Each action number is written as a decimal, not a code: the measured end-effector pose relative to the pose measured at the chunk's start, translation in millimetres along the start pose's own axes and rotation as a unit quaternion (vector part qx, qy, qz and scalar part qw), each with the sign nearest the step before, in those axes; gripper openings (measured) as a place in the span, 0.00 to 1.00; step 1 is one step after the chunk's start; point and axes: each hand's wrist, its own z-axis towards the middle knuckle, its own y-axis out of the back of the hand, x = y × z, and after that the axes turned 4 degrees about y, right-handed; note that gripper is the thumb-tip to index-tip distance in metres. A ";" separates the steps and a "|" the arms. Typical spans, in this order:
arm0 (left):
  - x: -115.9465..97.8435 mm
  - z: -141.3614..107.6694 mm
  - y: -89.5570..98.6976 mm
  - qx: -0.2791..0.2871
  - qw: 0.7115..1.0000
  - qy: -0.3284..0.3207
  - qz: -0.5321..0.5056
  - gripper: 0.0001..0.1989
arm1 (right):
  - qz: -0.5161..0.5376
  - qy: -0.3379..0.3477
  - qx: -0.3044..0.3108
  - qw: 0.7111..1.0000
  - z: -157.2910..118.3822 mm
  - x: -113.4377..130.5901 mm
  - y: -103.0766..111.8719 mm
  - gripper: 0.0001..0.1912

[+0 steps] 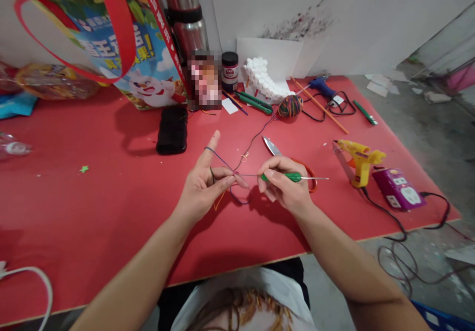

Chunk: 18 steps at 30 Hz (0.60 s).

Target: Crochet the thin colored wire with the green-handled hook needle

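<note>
Dark yarn point(218, 157) loops over the raised index finger of my left hand point(203, 185), whose thumb and other fingers pinch a small bit of yarn. In my right hand point(285, 185) is a green-handled hook point(293, 176), its thin shaft pointing left to the pinched yarn and another metal end sticking out to the right. A blue loop of yarn hangs below my left fingertips. From there a strand runs up to the multicoloured yarn ball point(290, 107). Scissors with orange handles point(272, 146) lie partly hidden behind my right hand.
A black case point(172, 130) lies beyond my left hand, before a large bag point(129, 49) and a steel flask point(187, 19). Rightward are a yellow glue gun point(358, 160), a purple power socket point(399, 188) and cables. An orange stick point(322, 107) lies near a blue glue gun point(322, 87).
</note>
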 end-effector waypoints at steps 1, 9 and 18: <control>0.1 0.4 -0.1 -0.010 1.000 0.000 0.002 0.51 | -0.024 0.005 -0.010 1.000 -0.8 0.0 -1.4 0.06; 1.8 2.7 -1.3 -0.023 0.997 0.034 -0.070 0.54 | -0.288 0.147 -0.025 0.946 -1.7 0.1 -9.3 0.13; 10.8 -5.9 -16.9 0.023 0.999 0.021 0.006 0.53 | -0.422 0.218 -0.014 0.880 1.3 -20.0 -17.0 0.05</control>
